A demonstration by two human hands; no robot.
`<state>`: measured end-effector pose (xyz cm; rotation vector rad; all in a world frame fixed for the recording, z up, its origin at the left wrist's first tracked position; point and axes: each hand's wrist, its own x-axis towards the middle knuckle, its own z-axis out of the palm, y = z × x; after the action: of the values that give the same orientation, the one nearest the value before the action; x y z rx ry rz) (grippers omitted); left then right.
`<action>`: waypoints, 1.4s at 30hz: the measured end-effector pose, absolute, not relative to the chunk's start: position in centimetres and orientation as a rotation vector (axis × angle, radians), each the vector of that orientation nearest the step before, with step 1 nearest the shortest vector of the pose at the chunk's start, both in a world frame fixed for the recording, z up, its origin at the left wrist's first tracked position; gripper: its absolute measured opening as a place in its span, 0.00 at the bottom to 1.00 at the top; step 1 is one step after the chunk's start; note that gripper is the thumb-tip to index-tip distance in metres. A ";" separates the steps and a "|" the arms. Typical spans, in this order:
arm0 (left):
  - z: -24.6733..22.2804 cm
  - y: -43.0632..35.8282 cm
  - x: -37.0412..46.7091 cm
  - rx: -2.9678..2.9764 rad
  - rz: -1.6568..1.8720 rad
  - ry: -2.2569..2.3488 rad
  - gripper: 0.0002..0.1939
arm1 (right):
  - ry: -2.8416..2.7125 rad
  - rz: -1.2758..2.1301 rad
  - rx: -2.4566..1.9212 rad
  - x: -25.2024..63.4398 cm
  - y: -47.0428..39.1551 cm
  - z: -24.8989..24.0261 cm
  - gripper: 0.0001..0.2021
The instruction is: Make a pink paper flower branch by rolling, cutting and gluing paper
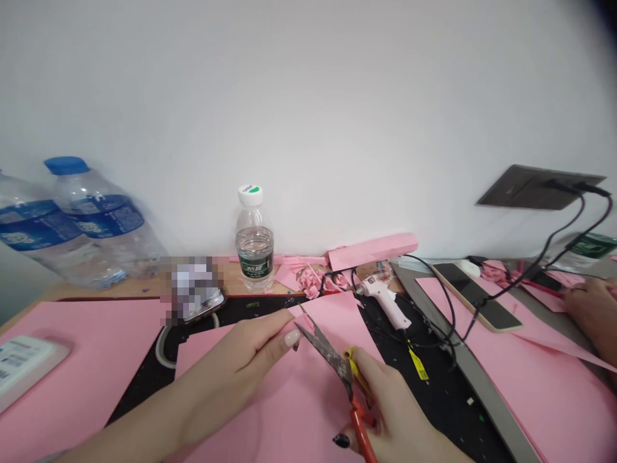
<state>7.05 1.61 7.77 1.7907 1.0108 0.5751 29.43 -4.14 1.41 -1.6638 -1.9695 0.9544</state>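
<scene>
Near the middle of the view, my left hand (270,341) is closed, pinching a small pink paper piece (304,319). My right hand (385,399) is wrapped round the handles of the scissors (337,363), one red and one yellow. The blades stand apart and point up and left, their tips at the small piece beside my left fingertips. Below both hands lies a large pink sheet (289,411) on the black mat. Crumpled pink paper pieces (311,281) lie behind the hands, near a white glue gun (385,302).
A small water bottle (255,247) stands by the wall, with large bottles (103,218) at left. A blurred-out phone (205,302) lies nearer. At right are another phone (477,299), black cables, a wall socket (530,186), more pink sheets (544,386) and another person's hand (590,308).
</scene>
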 end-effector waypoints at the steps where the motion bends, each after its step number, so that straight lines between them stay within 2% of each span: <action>1: 7.8 1.6 7.2 1.777 0.561 1.005 0.12 | -1.975 0.951 -1.659 29.4 -4.1 1.4 0.21; 6: 6.9 1.6 7.3 1.763 0.500 1.009 0.17 | -1.986 0.943 -1.650 29.4 -4.1 1.3 0.20; 25: 6.1 1.5 7.1 1.736 0.440 1.071 0.19 | -2.013 0.846 -1.510 30.0 -4.3 0.1 0.21; 37: 6.0 1.5 6.9 1.686 0.481 1.005 0.18 | -1.993 0.910 -1.543 29.6 -4.2 1.4 0.20; 42: 6.5 1.4 6.9 1.739 0.454 1.030 0.18 | -1.997 1.074 -1.627 29.3 -4.4 1.9 0.20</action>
<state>6.89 1.36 6.51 1.7390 1.0300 0.4536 29.35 -4.37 1.85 -1.6270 -1.9967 1.0739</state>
